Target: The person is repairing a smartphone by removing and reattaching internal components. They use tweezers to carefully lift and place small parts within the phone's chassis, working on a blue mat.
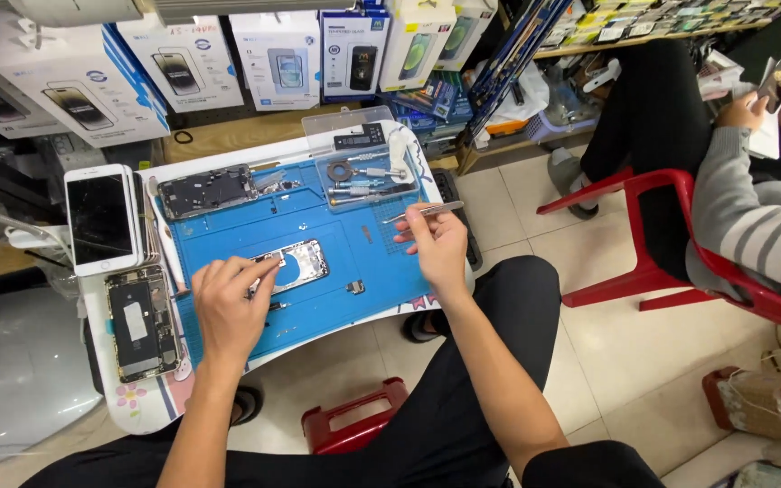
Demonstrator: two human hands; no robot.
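A person seated low over a small white desk (128, 411) works on a stripped phone frame (296, 265) lying near the middle of a blue repair mat (255, 230). The left hand (228, 303) rests curled over the frame's left end, fingertips pressed to its edge to pin it flat. The right hand (437, 242) hovers just right of the mat's middle, pinching a pair of metal tweezers (428, 211) whose tips point left. Judged from this, the work will go best if the left hand holds the frame square to the mat while the tweezers come in low from the right.

A tiny loose part (355, 287) sits on the mat just right of the frame and could be swept off by a wrist. The mat's near edge lies close to the desk's rounded rim, leaving little margin there.

To the left lie an opened phone body (142, 323) and a white phone with a cracked screen (101, 217). Farther back sit another dismantled chassis (205, 190) and a clear tray of tools (362, 167). The open stretch of mat between frame and tray gives the most room to move. Another person sits on a red chair (671, 235) well to the right.
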